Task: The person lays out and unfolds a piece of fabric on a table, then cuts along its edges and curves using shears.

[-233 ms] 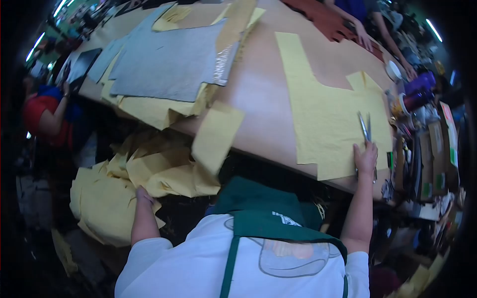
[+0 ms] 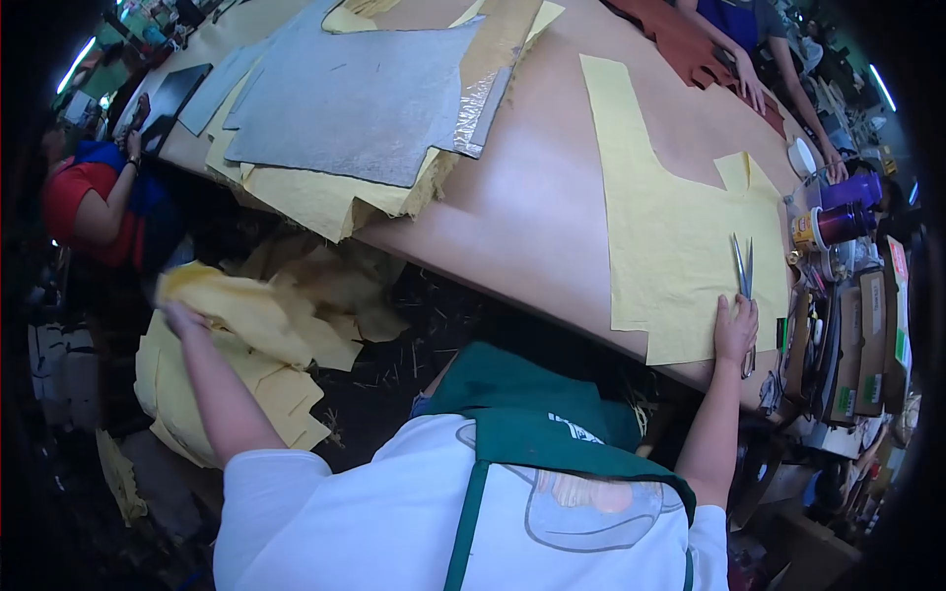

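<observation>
My left hand (image 2: pixel 185 319) is closed on a yellow sheet (image 2: pixel 251 310) above a pile of cut yellow pieces (image 2: pixel 236 394), left of my body and below the table's edge; the sheet is blurred. My right hand (image 2: pixel 735 330) lies on the near right part of a large yellow cut piece (image 2: pixel 670 236) on the table, beside scissors (image 2: pixel 744 271). The scissors' blades stick out past my fingers, slightly apart and pointing away from me. Whether my fingers grip the handles is hard to tell.
Grey sheets (image 2: pixel 345 108) lie over yellow material on the table (image 2: pixel 522 227). At the far right are brown material (image 2: pixel 670 44), a white bowl (image 2: pixel 800 156), a purple cup (image 2: pixel 845 221) and boxes (image 2: pixel 872 340). One person stands at the left, another's arms reach in at the far right.
My left hand has moved up and left, with a yellow sheet now in it. The yellow piece that hung at the table's edge is gone from there. My right hand stays by the scissors.
</observation>
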A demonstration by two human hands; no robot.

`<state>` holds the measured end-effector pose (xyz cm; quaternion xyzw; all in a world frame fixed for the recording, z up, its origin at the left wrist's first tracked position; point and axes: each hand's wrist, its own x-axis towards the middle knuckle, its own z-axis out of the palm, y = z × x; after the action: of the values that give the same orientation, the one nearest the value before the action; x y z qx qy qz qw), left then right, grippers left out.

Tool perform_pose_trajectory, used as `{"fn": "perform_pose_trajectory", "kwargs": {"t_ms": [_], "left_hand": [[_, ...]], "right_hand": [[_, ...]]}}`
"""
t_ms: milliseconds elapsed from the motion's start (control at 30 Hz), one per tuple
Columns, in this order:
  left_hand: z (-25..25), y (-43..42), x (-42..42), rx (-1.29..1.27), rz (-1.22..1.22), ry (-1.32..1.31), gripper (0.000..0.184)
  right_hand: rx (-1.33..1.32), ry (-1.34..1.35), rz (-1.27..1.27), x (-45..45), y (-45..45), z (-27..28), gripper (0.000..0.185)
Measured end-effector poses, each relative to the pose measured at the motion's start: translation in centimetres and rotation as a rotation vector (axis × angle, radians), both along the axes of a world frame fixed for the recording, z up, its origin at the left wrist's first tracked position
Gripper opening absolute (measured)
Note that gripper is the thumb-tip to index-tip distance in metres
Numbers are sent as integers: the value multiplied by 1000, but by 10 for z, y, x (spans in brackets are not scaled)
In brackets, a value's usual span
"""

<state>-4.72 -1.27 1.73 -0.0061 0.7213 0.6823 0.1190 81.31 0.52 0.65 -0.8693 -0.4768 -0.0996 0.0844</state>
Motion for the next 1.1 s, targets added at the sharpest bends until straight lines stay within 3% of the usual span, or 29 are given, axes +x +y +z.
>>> {"fn": "perform_pose_trajectory", "kwargs": {"t_ms": [67,133,200,233,300,367,400,433,467,500,533,600,667,733,800,867,900,933,967,1000,1067,1100], "left_hand": [[80,17,23,-221,132,301,41],[110,20,19,-332,113,785,38],[95,22,2,-518,72,1307,38],[79,25,7,-659,-35,1151,38],[13,30,0,-808,-215,1436,37],[-83,22,-1,-1611,-594,1289,25],[-129,19,-1,-1892,-866,1226,24],[-192,10,-21,-1645,-959,919,32],[-194,2,16,-1534,-1194,764,42],[-213,-7,32,-1764,-1338,443,53],[-214,-24,50,-1488,-1342,186,78],[-234,-33,65,-1485,-1243,87,95],[-240,-29,60,-1573,-1127,195,95],[-176,0,96,-1910,-1123,422,90],[-142,7,117,-1967,-1088,889,77],[-76,33,176,-1854,-1485,642,59],[-67,21,203,-1612,-1591,887,47],[-18,26,261,-1544,-1990,923,43],[-25,10,280,-1074,-2041,818,39],[10,7,328,-794,-2131,447,34],[34,4,401,-217,-2123,529,29],[44,12,434,-64,-2162,660,30]], "right_hand": [[4,1,26,5,0,-3,42],[26,3,55,11,0,-7,41],[30,11,62,10,1,-10,41],[21,12,55,11,1,-9,41],[22,3,52,13,1,-9,41],[18,8,50,11,1,-7,40],[17,12,47,10,2,-7,40],[22,10,58,10,2,-6,40],[28,9,64,11,2,-7,40],[32,6,70,12,1,-7,40],[35,10,84,13,1,-8,40],[58,19,88,14,1,-9,40],[69,84,140,17,1,-7,40],[147,120,201,20,-4,-7,39],[278,117,241,19,-8,3,39],[217,209,119,23,-23,17,36],[187,262,63,26,-29,19,35],[192,221,66,28,-38,14,33],[197,179,74,30,-47,4,31],[201,137,86,32,-53,-4,29],[309,50,112,30,-52,-13,27],[358,7,126,26,-52,-15,26]]}}
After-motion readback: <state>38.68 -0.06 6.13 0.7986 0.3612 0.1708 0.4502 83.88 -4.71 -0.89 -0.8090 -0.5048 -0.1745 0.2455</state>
